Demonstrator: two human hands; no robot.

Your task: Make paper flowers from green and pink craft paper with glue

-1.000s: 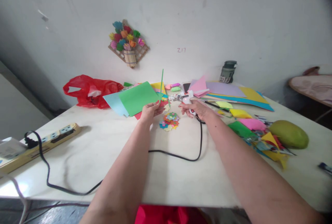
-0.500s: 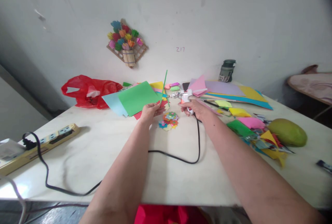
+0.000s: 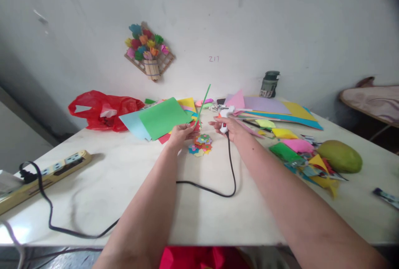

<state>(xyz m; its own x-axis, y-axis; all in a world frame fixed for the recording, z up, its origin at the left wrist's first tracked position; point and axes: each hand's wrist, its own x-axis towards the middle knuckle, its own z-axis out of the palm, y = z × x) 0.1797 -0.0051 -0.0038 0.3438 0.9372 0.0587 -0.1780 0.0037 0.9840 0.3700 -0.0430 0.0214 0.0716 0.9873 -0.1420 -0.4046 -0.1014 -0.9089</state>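
Observation:
A thin green stick (image 3: 204, 99) slants up and to the right from the fingers of my left hand (image 3: 183, 133), which pinch its lower end. Wrapped round the handle of a white hot glue gun (image 3: 227, 110) is my right hand (image 3: 233, 128); the gun's nozzle points left, near the stick but apart from it. Just below and between both hands lie several small cut paper flowers (image 3: 202, 144) in mixed colours. The gun's black cord (image 3: 233, 173) loops over the table and passes behind my left forearm.
Coloured paper sheets (image 3: 163, 117) and a red plastic bag (image 3: 121, 107) lie at the back left. On the right are more sheets (image 3: 264, 105), a dark bottle (image 3: 269, 84), clay packets (image 3: 285, 133) and a green fruit (image 3: 339, 156). A power strip (image 3: 59, 169) sits at the left.
The green stick now leans further to the right. My right hand has drawn the glue gun back from the stick and turned it somewhat. The whole view has shifted slightly.

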